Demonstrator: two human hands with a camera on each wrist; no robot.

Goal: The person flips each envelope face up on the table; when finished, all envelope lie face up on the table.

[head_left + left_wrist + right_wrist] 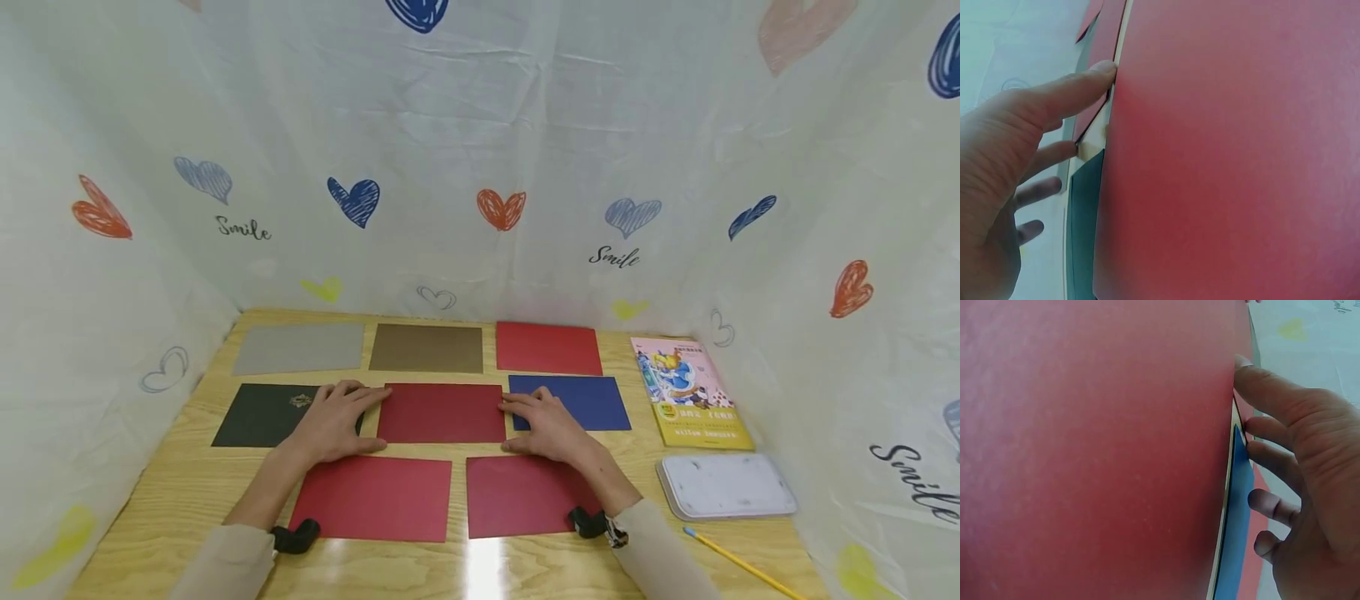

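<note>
Two flat hands frame the dark red card at mid-tabletop: left hand and right hand touch its side edges, fingers straight, gripping nothing. Thin, light, probably slippery; best lifted by an edge.

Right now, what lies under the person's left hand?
The left hand rests flat across the black card and the edge of the dark red middle card. The part beneath its palm is covered.

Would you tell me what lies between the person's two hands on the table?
A dark red card lies between the left hand and right hand, shown in the head view.
</note>
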